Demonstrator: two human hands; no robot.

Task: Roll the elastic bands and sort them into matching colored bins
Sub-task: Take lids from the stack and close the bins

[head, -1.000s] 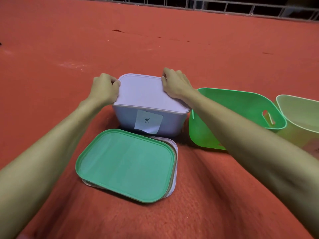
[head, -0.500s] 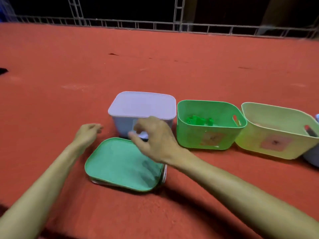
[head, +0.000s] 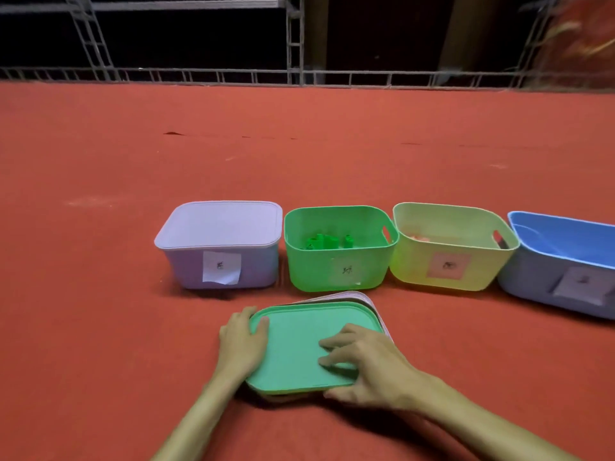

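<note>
1. Both hands hold the green lid [head: 306,331], which tops a stack on the carpet [head: 299,168] before the bins. The left hand [head: 241,341] grips its left edge, and the right hand [head: 369,371] pinches the near edge with bent fingers on top.
2. Sorting appears nearly over: rolled bands [head: 327,242] lie in the green bin [head: 332,271] and the purple bin [head: 219,261] is lidded. The green, yellow [head: 449,267] and blue [head: 532,277] bins stand open.
3. Four bins are in view; the lids under the top one cannot be counted.

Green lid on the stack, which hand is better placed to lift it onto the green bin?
Right, probably. The right hand has fingers on top of the green lid and thumb at its near edge; the left hand only hooks a thumb over the left rim.
</note>
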